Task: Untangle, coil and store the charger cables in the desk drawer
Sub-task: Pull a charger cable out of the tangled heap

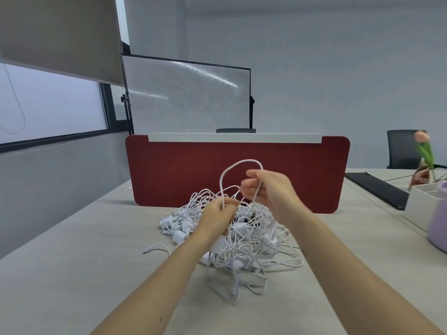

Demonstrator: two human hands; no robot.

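A tangled heap of white charger cables (251, 243) with several white plug adapters lies on the pale desk (72, 274), in front of a red divider. My left hand (219, 215) grips one white cable just above the heap. My right hand (268, 189), a little higher and to the right, pinches the same cable. Between the two hands the cable rises in an arched loop (232, 168). A loose cable end (154, 247) trails out to the left of the heap. No drawer is in view.
The red divider panel (183, 170) stands upright behind the heap. At the right are a white organiser tray (420, 201), a lilac container (439, 228), a black keyboard (377, 189) and a pink flower in a vase (423, 153). A dark chair (399, 151) stands behind them.
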